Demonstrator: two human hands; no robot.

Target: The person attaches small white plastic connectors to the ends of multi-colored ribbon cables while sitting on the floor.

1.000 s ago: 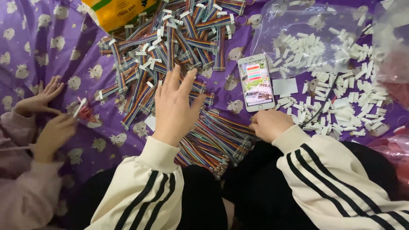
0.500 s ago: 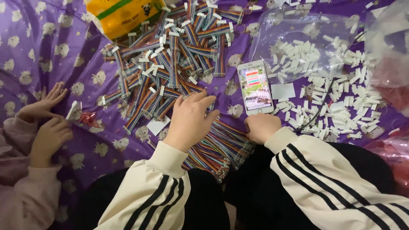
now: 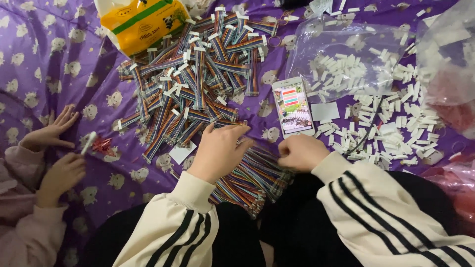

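I see my left hand [image 3: 220,151] resting on the near pile of rainbow-coloured ribbon cables [image 3: 250,180], its fingers [image 3: 236,132] curled loosely downward with the tips touching the strands at the pile's far edge; I cannot tell whether they pinch anything. My right hand [image 3: 302,152] sits just to the right, fingers drawn in toward the palm and pressed against the same pile, so it looks nearly closed, though what it grips is hidden under the knuckles.

The pile under my hands lies on the purple printed cloth [image 3: 44,59], with the strands running from far left to near right. Farther away is a bigger spread of finished cables with white ends [image 3: 198,79], most lying with their long axis pointing away from me, some fanned to the left.

A phone [image 3: 293,106] lies face up right of that spread, its long side pointing away. White plastic pieces [image 3: 391,128] are scattered to the right, some under a clear bag [image 3: 346,54]. A yellow packet [image 3: 143,22] sits at the far left. Another person's two hands [image 3: 54,153] rest on the cloth at the left edge.
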